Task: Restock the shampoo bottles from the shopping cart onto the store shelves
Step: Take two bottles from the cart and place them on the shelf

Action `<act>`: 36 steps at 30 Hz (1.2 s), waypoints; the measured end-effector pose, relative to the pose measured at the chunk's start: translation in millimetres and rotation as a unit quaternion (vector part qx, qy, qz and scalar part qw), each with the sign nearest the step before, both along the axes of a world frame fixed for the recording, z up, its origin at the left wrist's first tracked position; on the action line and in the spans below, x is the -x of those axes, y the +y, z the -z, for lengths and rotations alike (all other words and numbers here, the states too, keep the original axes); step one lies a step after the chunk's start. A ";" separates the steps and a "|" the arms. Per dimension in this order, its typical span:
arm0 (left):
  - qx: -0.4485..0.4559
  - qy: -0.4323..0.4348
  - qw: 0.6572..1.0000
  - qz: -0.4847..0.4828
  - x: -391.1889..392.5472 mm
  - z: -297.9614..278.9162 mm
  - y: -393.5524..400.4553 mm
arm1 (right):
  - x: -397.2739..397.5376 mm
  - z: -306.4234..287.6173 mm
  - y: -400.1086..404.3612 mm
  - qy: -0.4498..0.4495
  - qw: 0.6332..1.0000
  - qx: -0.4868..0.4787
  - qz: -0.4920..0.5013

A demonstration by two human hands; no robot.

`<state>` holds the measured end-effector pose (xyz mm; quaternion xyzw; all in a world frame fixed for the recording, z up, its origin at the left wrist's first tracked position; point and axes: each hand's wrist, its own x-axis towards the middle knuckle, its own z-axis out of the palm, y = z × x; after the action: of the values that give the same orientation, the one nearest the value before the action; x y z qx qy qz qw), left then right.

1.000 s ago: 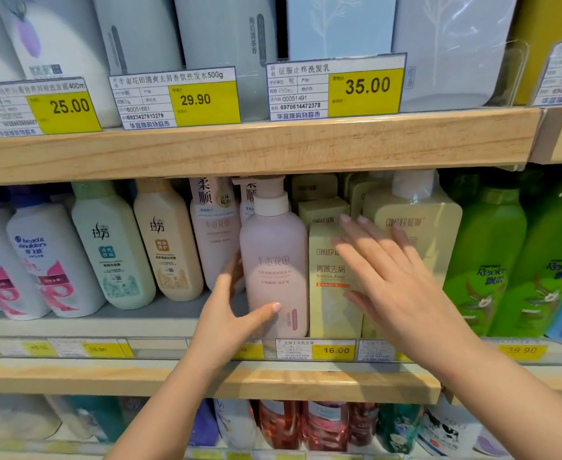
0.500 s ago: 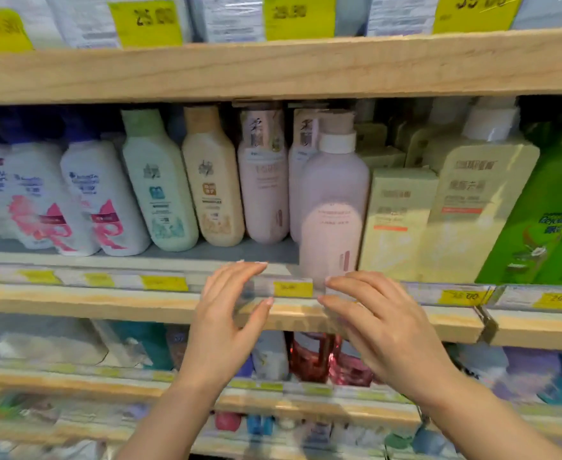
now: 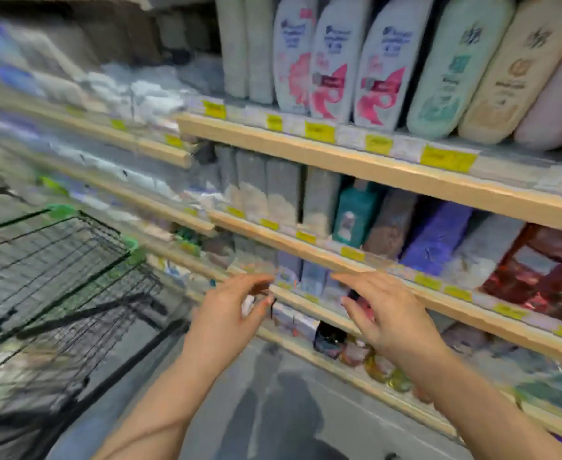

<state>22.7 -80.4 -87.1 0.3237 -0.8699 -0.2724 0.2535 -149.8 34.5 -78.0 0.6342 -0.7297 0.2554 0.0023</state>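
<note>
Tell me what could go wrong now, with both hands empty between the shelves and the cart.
1. The left hand and right hand hang open near the wooden shelf edge; a quick swing might knock it.
2. The black wire shopping cart stands close on the left; the picture is blurred, so a hasty reach may bump its rim.

White shampoo bottles (image 3: pixel 336 61) upright on shelf (image 3: pixel 356 161); black wire cart (image 3: pixel 57 277) left.

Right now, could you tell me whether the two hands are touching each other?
Apart. The head view shows the left hand and right hand with shelf edge visible between their fingertips.
</note>
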 end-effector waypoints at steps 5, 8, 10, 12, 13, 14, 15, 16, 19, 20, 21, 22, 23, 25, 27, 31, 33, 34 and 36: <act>-0.125 -0.032 0.983 -0.129 -108.3 20.2 -22.0 | -88.4 12.6 -53.7 -0.115 0.989 -0.090 -0.021; -0.153 -0.043 0.970 -0.187 -155.8 33.4 -34.1 | -125.3 29.1 -82.5 -0.130 0.984 -0.109 -0.057; -0.168 -0.031 0.958 -0.231 -180.1 41.0 -38.8 | -146.3 36.6 -102.6 -0.176 0.968 -0.158 -0.085; -0.194 -0.040 0.945 -0.259 -196.6 46.5 -43.9 | -159.7 41.5 -118.9 -0.212 0.956 -0.176 -0.103; -0.207 -0.045 0.938 -0.274 -205.9 49.5 -48.8 | -167.3 43.7 -129.8 -0.215 0.952 -0.182 -0.118; -0.215 -0.045 0.928 -0.300 -219.3 53.3 -56.9 | -178.7 50.2 -146.4 -0.215 0.946 -0.198 -0.137; -0.225 -0.047 0.920 -0.318 -228.7 54.7 -64.1 | -187.3 54.5 -159.8 -0.216 0.942 -0.210 -0.146; -0.232 -0.053 0.914 -0.327 -234.1 54.9 -69.1 | -192.9 55.6 -168.6 -0.214 0.939 -0.221 -0.152; -0.242 -0.072 0.897 -0.364 -259.6 60.7 -98.7 | -217.5 68.3 -215.2 -0.222 0.925 -0.244 -0.189; -0.241 -0.071 0.890 -0.382 -268.4 63.2 -112.9 | -226.8 71.4 -234.6 -0.226 0.918 -0.254 -0.203; -0.241 -0.072 0.882 -0.398 -277.1 65.6 -126.3 | -234.4 75.7 -252.5 -0.229 0.911 -0.267 -0.216; -0.237 -0.072 0.875 -0.416 -289.2 68.8 -148.6 | -244.2 80.8 -281.7 -0.230 0.903 -0.280 -0.232; -0.237 -0.079 0.870 -0.424 -295.2 67.6 -157.9 | -250.1 82.9 -294.7 -0.224 0.899 -0.287 -0.242; -0.237 -0.089 0.857 -0.448 -309.4 64.1 -184.7 | -262.9 85.2 -327.8 -0.219 0.889 -0.307 -0.261; -0.240 -0.095 0.842 -0.473 -322.7 59.2 -210.5 | -275.5 86.2 -356.5 -0.214 0.882 -0.321 -0.270; -0.254 -0.115 0.823 -0.494 -350.9 60.7 -247.5 | -303.8 90.1 -410.3 -0.180 0.858 -0.359 -0.319; -0.251 -0.145 0.818 -0.496 -363.8 65.3 -251.8 | -316.1 93.4 -424.7 -0.157 0.848 -0.377 -0.339; -0.248 -0.161 0.815 -0.498 -369.9 68.4 -253.1 | -321.2 94.6 -428.6 -0.148 0.844 -0.382 -0.347; -0.264 -0.191 0.799 -0.505 -382.9 72.4 -257.9 | -334.3 99.6 -437.0 -0.133 0.834 -0.394 -0.362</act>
<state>405.6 -338.3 -159.4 0.8168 -0.5085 -0.2578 0.0882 184.5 -402.5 -177.6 0.7603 -0.4801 0.0111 -0.4374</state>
